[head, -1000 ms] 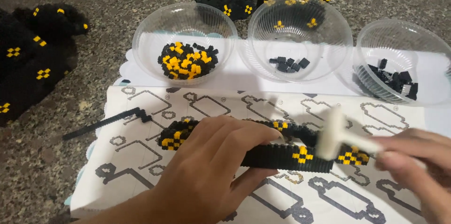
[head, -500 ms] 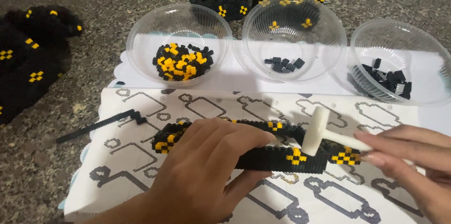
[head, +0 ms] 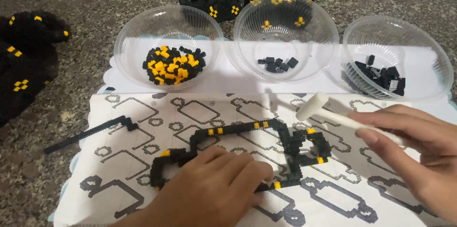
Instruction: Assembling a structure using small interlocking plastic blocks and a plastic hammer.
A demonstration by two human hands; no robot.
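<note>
Behind hands: three clear bowls [head: 167, 27], beads inside; maybe one mallet [head: 328, 112].

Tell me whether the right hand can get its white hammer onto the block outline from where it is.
Probably yes: the right hand holds the white hammer just above the block outline, with nothing between them.

Single head cam, close, angled down over pattern sheet [head: 143, 127] w/ bowls.

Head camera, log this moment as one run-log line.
left hand: pressing on black-and-yellow brick outline | right hand: holding small white mallet above it | surface: printed pattern sheet | behind: three clear bowls of bricks
</note>
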